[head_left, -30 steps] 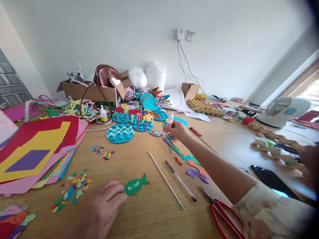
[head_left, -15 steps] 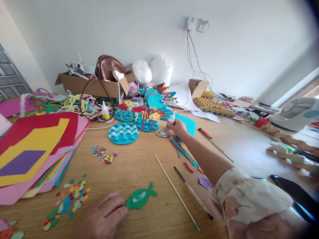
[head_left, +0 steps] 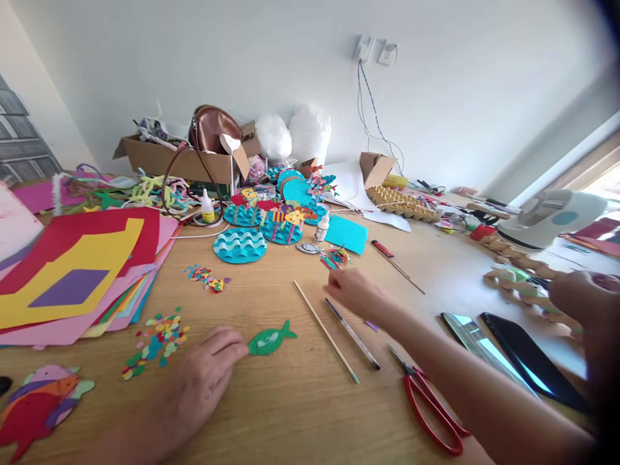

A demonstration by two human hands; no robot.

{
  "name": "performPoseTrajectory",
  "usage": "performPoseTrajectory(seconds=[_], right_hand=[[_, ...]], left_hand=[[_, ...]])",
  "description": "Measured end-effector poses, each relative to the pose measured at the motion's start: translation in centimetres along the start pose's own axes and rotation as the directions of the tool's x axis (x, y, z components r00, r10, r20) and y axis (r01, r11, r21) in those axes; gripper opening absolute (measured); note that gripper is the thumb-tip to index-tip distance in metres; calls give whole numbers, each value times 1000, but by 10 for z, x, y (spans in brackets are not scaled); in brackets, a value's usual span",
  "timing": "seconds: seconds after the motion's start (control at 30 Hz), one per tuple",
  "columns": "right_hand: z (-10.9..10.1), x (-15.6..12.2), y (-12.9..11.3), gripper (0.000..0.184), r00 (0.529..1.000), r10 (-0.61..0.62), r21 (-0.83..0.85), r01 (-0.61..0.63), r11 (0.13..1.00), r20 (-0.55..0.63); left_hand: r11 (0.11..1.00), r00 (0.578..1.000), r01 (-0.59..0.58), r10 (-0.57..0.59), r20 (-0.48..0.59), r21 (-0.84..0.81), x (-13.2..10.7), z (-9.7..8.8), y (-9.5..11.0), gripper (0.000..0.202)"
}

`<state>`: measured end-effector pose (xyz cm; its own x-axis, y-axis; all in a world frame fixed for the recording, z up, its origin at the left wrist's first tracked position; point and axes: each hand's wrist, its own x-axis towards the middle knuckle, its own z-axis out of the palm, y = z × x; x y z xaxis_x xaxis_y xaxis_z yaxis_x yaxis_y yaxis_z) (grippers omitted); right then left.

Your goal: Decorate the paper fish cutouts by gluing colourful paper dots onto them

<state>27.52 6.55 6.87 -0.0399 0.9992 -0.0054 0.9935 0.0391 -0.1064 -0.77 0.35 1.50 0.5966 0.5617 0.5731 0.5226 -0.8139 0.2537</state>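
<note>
My left hand (head_left: 208, 365) rests on the table with its fingers closed on the head end of a green paper fish (head_left: 271, 339), which bears a shiny whitish patch. Over the table in front, my right hand (head_left: 347, 287) has its fingers curled in, and whatever they hold is hidden. Just beyond it lie coloured paper strips (head_left: 336, 258) and a grey fish cutout (head_left: 308, 248). A small glue bottle (head_left: 321, 228) stands upright there, apart from the hand. A pen (head_left: 352, 334) and a wooden stick (head_left: 324, 329) lie between my hands.
Red-handled scissors (head_left: 431, 410) and phones (head_left: 527, 355) lie to the right, near another person's blurred hand (head_left: 586, 297). Paper dots (head_left: 157, 339), coloured sheets (head_left: 97, 278) and stacked fish cutouts (head_left: 41, 407) are on the left. Blue wavy discs (head_left: 240, 245) stand farther back.
My right hand has let go of the glue bottle and drawn back towards me. The view has shifted, bringing the scissors and another hand into sight. My left hand stays at the fish.
</note>
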Motion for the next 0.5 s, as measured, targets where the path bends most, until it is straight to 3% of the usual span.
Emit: performPoseTrajectory(seconds=[0.13, 0.27, 0.37, 0.43, 0.5], right_hand=[[6, -60, -32, 22, 977, -10, -154, 44, 987, 212], [14, -67, -37, 22, 970, -12, -191, 60, 980, 243], [14, -66, -34, 22, 980, 20, -176, 16, 984, 199], [9, -74, -35, 20, 997, 20, -57, -15, 998, 80], [2, -88, -42, 14, 998, -50, 179, 58, 982, -48]], left_hand=[[1000, 999, -21, 22, -40, 17, 0, 0, -3, 34], [1000, 998, -16, 16, -62, 7, 3, -5, -3, 33], [978, 992, 111, -119, -37, -176, 6, -13, 5, 29], [856, 946, 315, -320, 59, -411, 11, -18, 17, 23], [543, 817, 543, -519, 252, -641, 15, -20, 32, 21]])
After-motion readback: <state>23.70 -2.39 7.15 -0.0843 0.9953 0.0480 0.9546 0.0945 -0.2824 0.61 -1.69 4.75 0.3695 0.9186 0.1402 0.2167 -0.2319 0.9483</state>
